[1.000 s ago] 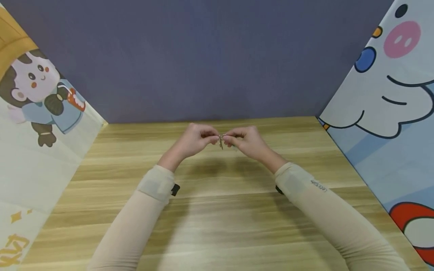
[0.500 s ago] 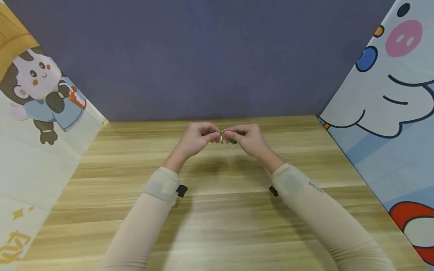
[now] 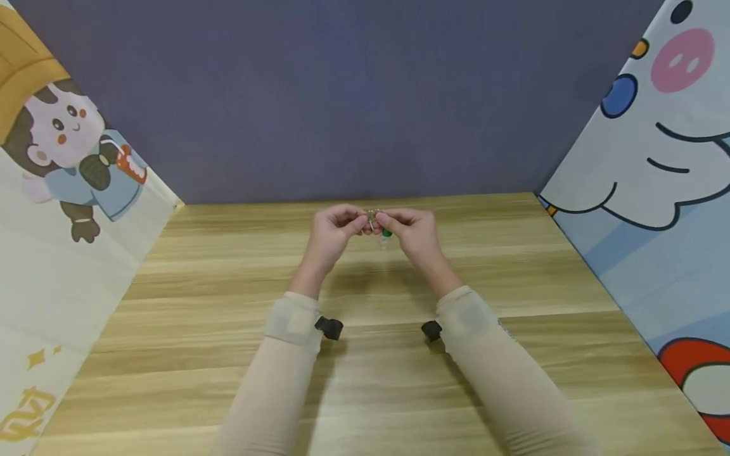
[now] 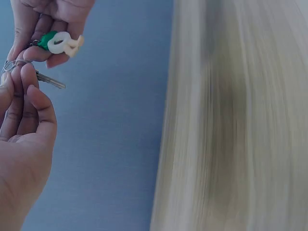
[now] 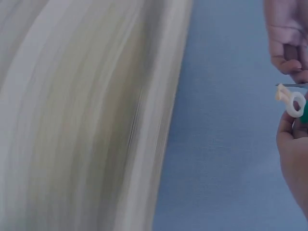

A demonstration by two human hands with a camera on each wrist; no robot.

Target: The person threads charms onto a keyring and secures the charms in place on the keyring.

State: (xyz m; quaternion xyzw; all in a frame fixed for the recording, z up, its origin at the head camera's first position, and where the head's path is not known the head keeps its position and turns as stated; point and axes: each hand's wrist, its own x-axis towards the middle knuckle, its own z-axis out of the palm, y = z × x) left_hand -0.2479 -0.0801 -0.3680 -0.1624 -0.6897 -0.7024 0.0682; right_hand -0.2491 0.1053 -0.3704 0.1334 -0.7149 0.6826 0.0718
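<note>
The key ring (image 4: 9,64), bearing a key (image 4: 51,81) and a green-and-white charm (image 4: 58,43), is up above the wood-grain table (image 3: 371,392). Left hand (image 3: 332,231) and right hand (image 3: 417,233) both pinch it closely, probably to steady something so small.

The key ring (image 4: 9,62) is too small in the head view for its joint to be resolved. The head of the key (image 4: 52,82) is concealed by the fingers of the left hand (image 4: 26,161) in the left wrist view; only the blade projects. That hand is cropped at the left edge, the right hand (image 4: 57,14) at the top. In the right wrist view, both hands and the charm (image 5: 294,103) are truncated by the right edge. The table (image 4: 231,120) is streaked by blur in both wrist views. Head view: the lower edge crops both sleeves (image 3: 262,399) (image 3: 513,386); right-sleeve lettering is illegible.
</note>
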